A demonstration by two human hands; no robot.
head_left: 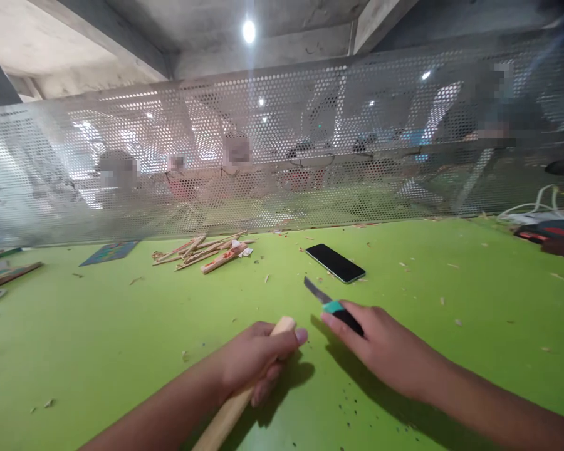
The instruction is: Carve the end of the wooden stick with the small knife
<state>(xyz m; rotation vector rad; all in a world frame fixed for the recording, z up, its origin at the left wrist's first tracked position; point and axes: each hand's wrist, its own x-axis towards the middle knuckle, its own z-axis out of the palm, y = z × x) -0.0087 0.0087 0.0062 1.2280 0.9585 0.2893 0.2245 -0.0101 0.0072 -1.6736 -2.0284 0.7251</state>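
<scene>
My left hand (258,357) is wrapped round a pale wooden stick (228,416), whose squared end shows just above the thumb. The stick slants down toward the bottom edge of the view. To the right, my right hand (380,341) grips a utility knife (342,313) with a black and teal handle. Its blade is out and points up and left, apart from the stick. Beyond the knife a black phone (336,262) lies flat on the green table (136,338).
Thin wooden sticks (195,250) lie in a heap at the back, beside a thicker red-marked piece (223,257). A perforated metal screen (263,169) borders the table's far side. A power tool (552,232) is at the right edge. Wood shavings are scattered about.
</scene>
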